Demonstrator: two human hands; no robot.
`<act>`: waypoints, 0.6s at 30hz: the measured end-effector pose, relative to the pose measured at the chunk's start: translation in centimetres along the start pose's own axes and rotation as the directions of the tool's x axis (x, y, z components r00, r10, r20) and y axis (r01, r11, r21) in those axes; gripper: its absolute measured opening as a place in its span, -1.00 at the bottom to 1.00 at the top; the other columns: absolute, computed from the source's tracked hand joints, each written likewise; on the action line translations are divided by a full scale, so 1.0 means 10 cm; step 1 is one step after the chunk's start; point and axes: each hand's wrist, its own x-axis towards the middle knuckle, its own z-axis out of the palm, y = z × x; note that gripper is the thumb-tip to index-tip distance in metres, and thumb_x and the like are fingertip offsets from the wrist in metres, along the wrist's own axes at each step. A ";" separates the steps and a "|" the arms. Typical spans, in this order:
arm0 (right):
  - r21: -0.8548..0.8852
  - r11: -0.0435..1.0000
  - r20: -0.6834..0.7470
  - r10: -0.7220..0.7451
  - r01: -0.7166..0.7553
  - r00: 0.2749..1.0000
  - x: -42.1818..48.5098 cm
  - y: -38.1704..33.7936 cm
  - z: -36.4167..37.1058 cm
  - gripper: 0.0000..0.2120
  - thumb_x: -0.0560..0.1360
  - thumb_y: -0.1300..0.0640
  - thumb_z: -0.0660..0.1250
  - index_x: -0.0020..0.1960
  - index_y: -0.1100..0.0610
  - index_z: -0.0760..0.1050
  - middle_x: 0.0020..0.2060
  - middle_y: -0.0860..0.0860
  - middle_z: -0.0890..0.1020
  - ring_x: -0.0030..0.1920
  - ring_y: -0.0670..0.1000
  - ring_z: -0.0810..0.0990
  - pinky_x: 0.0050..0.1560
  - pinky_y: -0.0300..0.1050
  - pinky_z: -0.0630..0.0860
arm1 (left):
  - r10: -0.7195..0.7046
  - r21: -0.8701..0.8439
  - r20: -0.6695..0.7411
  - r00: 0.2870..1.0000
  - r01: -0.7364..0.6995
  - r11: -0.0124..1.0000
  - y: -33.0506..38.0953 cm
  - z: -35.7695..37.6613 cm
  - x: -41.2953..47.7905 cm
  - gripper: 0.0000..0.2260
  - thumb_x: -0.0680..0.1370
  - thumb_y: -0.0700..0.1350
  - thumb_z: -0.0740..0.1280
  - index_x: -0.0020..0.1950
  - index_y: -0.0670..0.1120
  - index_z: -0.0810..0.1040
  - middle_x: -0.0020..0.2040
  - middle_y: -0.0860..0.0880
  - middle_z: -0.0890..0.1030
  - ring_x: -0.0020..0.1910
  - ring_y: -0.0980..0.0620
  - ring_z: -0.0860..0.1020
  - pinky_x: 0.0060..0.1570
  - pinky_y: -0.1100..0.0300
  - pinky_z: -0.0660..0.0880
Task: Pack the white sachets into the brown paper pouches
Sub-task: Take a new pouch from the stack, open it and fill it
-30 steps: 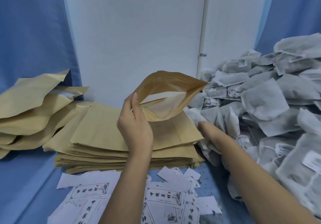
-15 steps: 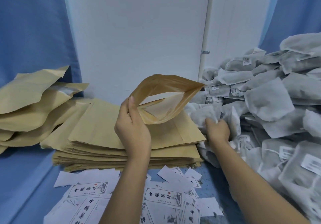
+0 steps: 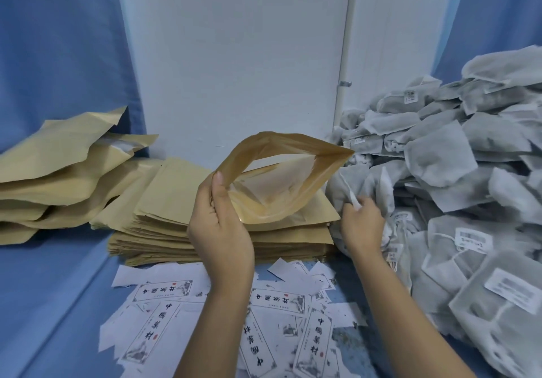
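Note:
My left hand grips a brown paper pouch by its left edge and holds it up with its mouth gaping toward me. Nothing shows inside it. Just to its right my right hand curls its fingers round a white sachet at the near edge of a big heap of white sachets. Below the held pouch lies a flat stack of brown pouches.
Bulging brown pouches are piled at the left on the blue cloth. Printed white paper labels lie scattered in front of the stack. A white wall closes the back.
My right hand went from lying flat at the foot of the heap to curling round a sachet and lifting it a little. The left hand keeps the pouch up and open.

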 end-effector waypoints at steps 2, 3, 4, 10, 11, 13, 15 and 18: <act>0.021 0.999 0.097 0.038 -0.040 0.995 -0.03 0.03 0.02 -0.84 0.50 0.22 0.15 -0.22 0.21 0.43 -0.31 0.07 0.51 -0.19 0.15 0.49 -0.28 -0.04 0.40 | -0.002 -0.007 -0.008 1.000 0.002 1.000 0.01 -0.01 -0.01 -0.70 0.65 -0.03 0.15 -0.02 -0.21 0.56 -0.14 -0.01 0.51 -0.32 0.23 0.41 -0.27 0.48 0.33; 0.089 0.992 0.148 0.073 -0.087 0.986 -0.05 0.03 0.02 -0.83 0.51 0.16 0.16 -0.22 0.19 0.42 -0.27 0.09 0.52 -0.15 0.17 0.51 -0.17 0.02 0.47 | 0.001 -0.010 -0.015 1.000 -0.001 1.000 0.02 -0.01 0.00 -0.70 0.65 -0.03 0.15 -0.01 -0.21 0.56 -0.18 -0.05 0.52 -0.31 0.21 0.42 -0.26 0.48 0.33; 0.166 0.974 0.194 0.119 -0.152 0.974 -0.06 0.02 0.03 -0.81 0.53 0.10 0.15 -0.18 0.16 0.44 -0.20 0.10 0.54 -0.10 0.17 0.52 -0.04 0.09 0.50 | 0.005 -0.013 -0.020 1.000 -0.005 1.000 0.03 -0.01 0.00 -0.71 0.65 -0.04 0.15 0.01 -0.20 0.57 -0.24 -0.05 0.54 -0.29 0.23 0.43 -0.24 0.47 0.35; 0.178 0.983 0.260 -0.004 -0.044 0.966 -0.21 0.01 0.14 -0.81 0.61 0.14 0.08 0.04 0.12 0.45 -0.20 -0.06 0.52 -0.10 0.02 0.47 -0.22 -0.16 0.33 | 0.026 -0.004 -0.018 0.999 -0.027 1.000 0.04 0.02 0.02 -0.73 0.65 -0.03 0.15 0.02 -0.14 0.59 -0.25 0.18 0.52 -0.24 0.33 0.46 -0.21 0.50 0.36; 0.181 0.983 0.267 -0.017 -0.033 0.963 -0.24 0.00 0.17 -0.80 0.61 0.16 0.06 0.07 0.12 0.46 -0.18 -0.05 0.53 -0.09 0.01 0.48 -0.20 -0.13 0.32 | 0.026 -0.004 -0.021 0.999 -0.027 1.000 0.05 0.02 0.02 -0.72 0.65 -0.03 0.15 0.02 -0.15 0.59 -0.26 0.17 0.52 -0.25 0.31 0.46 -0.22 0.49 0.36; 0.166 0.986 0.285 -0.052 0.004 0.957 -0.31 -0.02 0.23 -0.74 0.63 0.16 0.04 0.22 0.11 0.44 -0.14 -0.06 0.52 -0.13 -0.07 0.46 -0.12 -0.16 0.27 | 0.026 -0.009 -0.028 0.999 -0.026 1.000 0.05 0.02 0.03 -0.70 0.65 -0.02 0.15 0.02 -0.18 0.58 -0.25 0.03 0.55 -0.27 0.18 0.45 -0.24 0.48 0.35; 0.164 0.986 0.274 -0.087 0.043 0.958 -0.38 -0.03 0.29 -0.68 0.64 0.16 0.03 0.35 0.09 0.38 -0.17 -0.12 0.47 -0.23 -0.22 0.43 -0.15 -0.30 0.23 | 0.021 -0.012 -0.038 0.999 -0.021 1.000 0.04 0.00 0.04 -0.69 0.64 -0.02 0.15 0.03 -0.19 0.58 -0.16 -0.14 0.60 -0.16 0.04 0.49 -0.24 0.48 0.36; 0.169 0.985 0.268 -0.088 0.043 0.959 -0.42 -0.05 0.38 -0.65 0.65 0.16 0.03 0.41 0.08 0.34 -0.16 -0.14 0.43 -0.25 -0.28 0.39 -0.23 -0.36 0.21 | 0.003 -0.019 -0.055 0.998 -0.004 1.000 0.03 -0.03 0.07 -0.68 0.64 -0.01 0.14 0.03 -0.20 0.58 -0.10 -0.21 0.60 -0.10 -0.02 0.50 -0.23 0.46 0.37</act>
